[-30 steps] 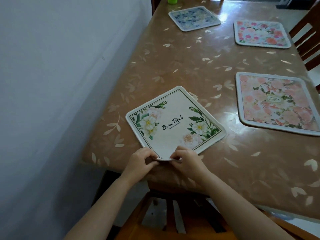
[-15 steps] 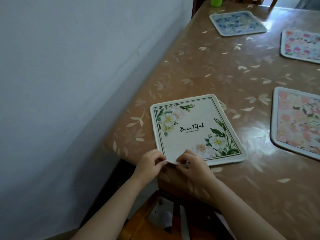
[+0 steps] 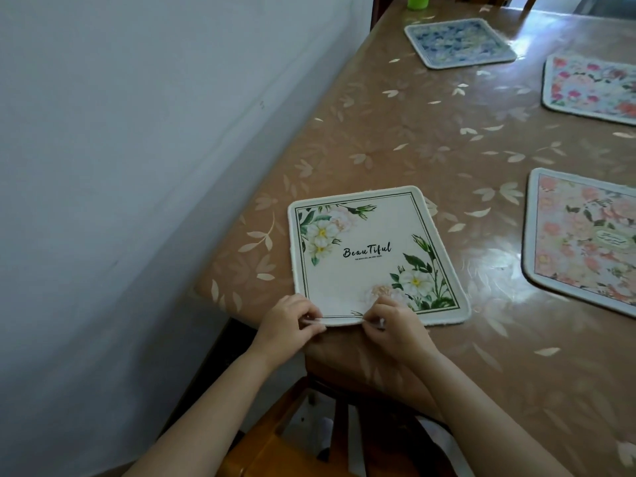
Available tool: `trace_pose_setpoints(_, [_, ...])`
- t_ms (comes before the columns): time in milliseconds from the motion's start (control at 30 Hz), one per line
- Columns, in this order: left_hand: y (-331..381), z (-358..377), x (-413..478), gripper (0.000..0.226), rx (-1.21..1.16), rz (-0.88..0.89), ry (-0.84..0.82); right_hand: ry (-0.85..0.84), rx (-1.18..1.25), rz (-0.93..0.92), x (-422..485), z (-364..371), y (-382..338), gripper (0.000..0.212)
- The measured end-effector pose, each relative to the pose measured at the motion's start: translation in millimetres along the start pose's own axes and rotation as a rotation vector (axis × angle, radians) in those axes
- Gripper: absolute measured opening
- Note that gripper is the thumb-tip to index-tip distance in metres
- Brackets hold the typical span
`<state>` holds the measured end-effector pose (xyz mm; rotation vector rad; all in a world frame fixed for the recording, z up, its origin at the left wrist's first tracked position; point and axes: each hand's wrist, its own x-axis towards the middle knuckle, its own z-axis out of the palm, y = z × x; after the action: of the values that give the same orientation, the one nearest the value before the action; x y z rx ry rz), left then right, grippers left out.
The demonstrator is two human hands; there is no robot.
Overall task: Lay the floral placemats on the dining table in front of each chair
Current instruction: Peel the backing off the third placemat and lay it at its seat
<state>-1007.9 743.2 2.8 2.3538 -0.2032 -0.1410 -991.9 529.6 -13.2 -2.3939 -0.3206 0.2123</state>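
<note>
both hands [image 3: 339, 323] pinch white placemat [image 3: 371, 256] near edge at table [image 3: 447, 139] corner.

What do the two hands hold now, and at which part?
Both the left hand and right hand pinch the white "Beautiful" placemat at its near edge.

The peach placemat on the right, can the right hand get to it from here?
Probably yes: only bare table lies between the right hand and the peach placemat, though it must first let go of the white placemat.
</note>
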Motion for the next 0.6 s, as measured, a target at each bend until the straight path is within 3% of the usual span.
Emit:
trace_pose_setpoints(333, [3,14,3,0.003,-0.006,-0.052,-0.010,0.018,-0.132,-0.085,-8,-3,8,0.011])
trace_pose_setpoints(600, [0,17,2,0.006,-0.061,-0.115,0.010,0.084,-0.149,0.077,-20,-35,42,0.013])
